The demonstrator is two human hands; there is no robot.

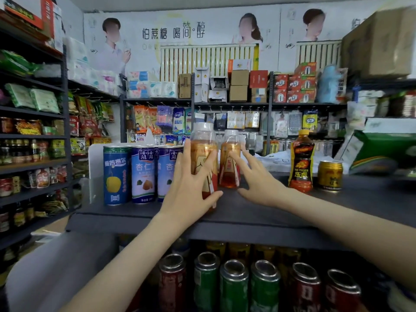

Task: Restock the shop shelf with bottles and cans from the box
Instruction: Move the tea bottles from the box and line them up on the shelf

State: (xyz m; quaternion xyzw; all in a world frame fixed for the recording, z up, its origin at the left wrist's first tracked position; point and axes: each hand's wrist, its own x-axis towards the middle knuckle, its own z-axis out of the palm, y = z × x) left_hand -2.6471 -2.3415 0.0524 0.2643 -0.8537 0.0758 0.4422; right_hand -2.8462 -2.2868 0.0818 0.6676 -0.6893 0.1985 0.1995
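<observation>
Nudging the front bottle (202,140) into line, your left hand (189,190) lies spread against its label, thumb low by the base, probably to seat it beside the cans (143,174) at its 9 o'clock. Your right hand (258,185), fingers straight, touches the rear bottle (229,176) at 1 o'clock on the shelf (337,203), likely to stop it tipping.
</observation>
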